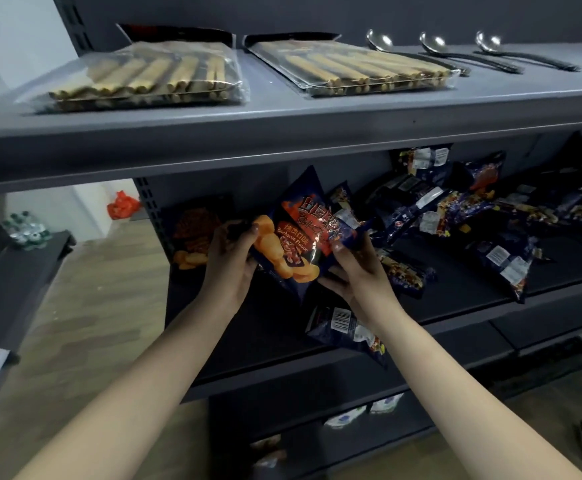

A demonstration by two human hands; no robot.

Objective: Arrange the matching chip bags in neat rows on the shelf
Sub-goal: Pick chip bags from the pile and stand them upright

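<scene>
Dark-blue chip bag [296,237] gripped at its sides by both hands: left [230,268], right [355,271].

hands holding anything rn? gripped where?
One barbecue chip bag, two-handed: left hand grips its left edge, right hand its right edge.

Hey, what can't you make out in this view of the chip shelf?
Head view: the count in the pile of chip bags; they overlap in shadow under the upper shelf.
Head view: edges of the barbecue chip bag, covered by the left hand and right hand gripping it.
Head view: the packets low down, small and blurred.
</scene>
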